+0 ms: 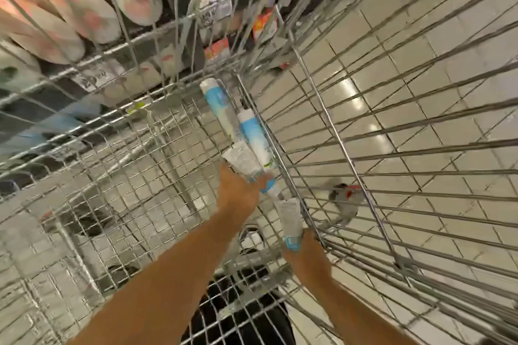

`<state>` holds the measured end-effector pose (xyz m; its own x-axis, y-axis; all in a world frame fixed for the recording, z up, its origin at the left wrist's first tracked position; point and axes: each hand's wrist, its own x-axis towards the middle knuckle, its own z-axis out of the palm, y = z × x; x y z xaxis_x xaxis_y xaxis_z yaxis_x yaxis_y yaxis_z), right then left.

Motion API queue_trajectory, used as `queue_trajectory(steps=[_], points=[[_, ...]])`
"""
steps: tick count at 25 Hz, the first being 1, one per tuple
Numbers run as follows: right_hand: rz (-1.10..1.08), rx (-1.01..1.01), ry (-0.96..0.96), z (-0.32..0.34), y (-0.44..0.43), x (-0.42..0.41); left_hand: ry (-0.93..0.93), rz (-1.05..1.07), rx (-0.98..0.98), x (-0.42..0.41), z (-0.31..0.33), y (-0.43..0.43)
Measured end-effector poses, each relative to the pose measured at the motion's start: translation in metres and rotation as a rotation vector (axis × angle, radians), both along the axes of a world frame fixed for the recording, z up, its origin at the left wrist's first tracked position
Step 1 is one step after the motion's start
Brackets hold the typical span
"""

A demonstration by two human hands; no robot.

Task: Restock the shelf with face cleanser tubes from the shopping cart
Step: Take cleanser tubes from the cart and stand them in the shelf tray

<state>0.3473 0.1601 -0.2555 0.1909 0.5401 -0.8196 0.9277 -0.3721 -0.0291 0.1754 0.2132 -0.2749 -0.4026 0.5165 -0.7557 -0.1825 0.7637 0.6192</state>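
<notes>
Up close the right hand point(307, 253) grips a white tube point(288, 224) with a blue end, the left hand point(238, 193) curls round white-and-blue tubes point(246, 131) lying along the cart's point(140, 171) right wall, blurred shelf point(95, 75) beyond.

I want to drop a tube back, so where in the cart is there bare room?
The cart floor left of the left hand is bare mesh. It is crowded along the right wall, where the tubes and right hand bunch.
</notes>
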Motion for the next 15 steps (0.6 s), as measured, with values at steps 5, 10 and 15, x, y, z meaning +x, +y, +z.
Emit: queue_trajectory(steps=[5,10,15], points=[[0.021,0.011,-0.023,-0.012,-0.003,0.004,0.161,-0.101,-0.295,0.016,-0.014,0.019],[0.021,-0.125,0.008,-0.010,0.004,0.008,0.043,-0.183,-0.223,0.011,-0.013,0.012],[-0.302,-0.368,0.297,0.007,0.024,-0.011,-0.179,0.074,-0.169,0.005,0.010,-0.042]])
